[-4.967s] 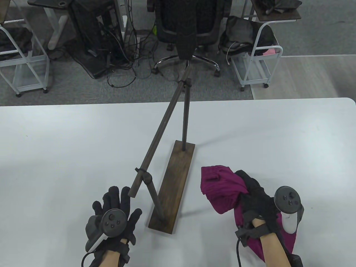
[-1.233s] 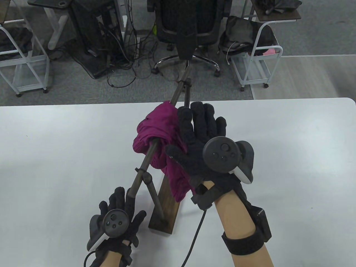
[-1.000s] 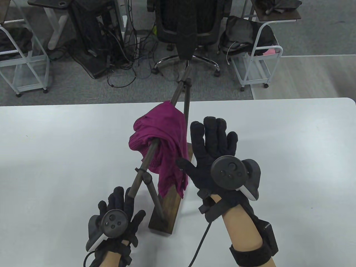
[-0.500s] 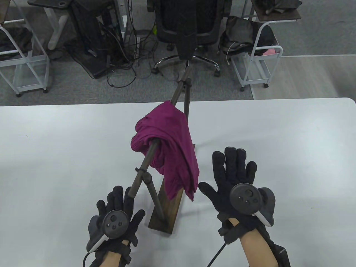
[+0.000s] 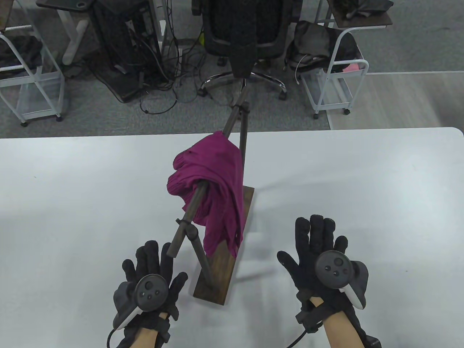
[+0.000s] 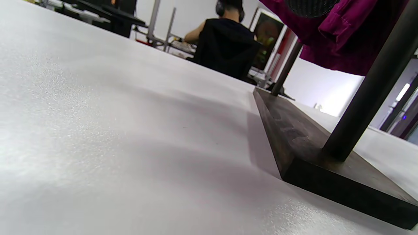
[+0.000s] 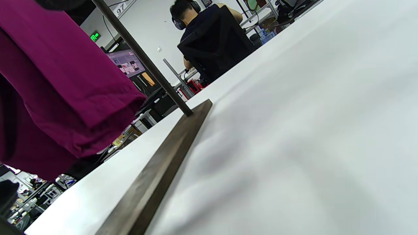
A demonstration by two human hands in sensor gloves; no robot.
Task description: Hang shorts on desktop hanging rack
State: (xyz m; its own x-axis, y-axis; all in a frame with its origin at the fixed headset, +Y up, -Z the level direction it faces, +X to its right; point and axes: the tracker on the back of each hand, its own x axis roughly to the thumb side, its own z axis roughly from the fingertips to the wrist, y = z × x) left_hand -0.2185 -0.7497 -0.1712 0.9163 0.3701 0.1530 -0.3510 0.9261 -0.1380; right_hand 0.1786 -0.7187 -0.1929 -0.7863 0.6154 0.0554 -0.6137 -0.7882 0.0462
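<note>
The magenta shorts hang draped over the horizontal bar of the dark wooden rack, whose base stands on the white table. The shorts also show in the left wrist view and in the right wrist view. My left hand lies flat and open on the table left of the rack base, empty. My right hand lies flat and open on the table right of the base, empty, apart from the shorts.
The white table spreads to both sides of the rack. Beyond its far edge stand an office chair, white wire carts and tangled cables on the floor.
My right hand laid the shorts over the bar, let go and drew back down to the table at the right. The shorts swung a little. My left hand stayed put.
</note>
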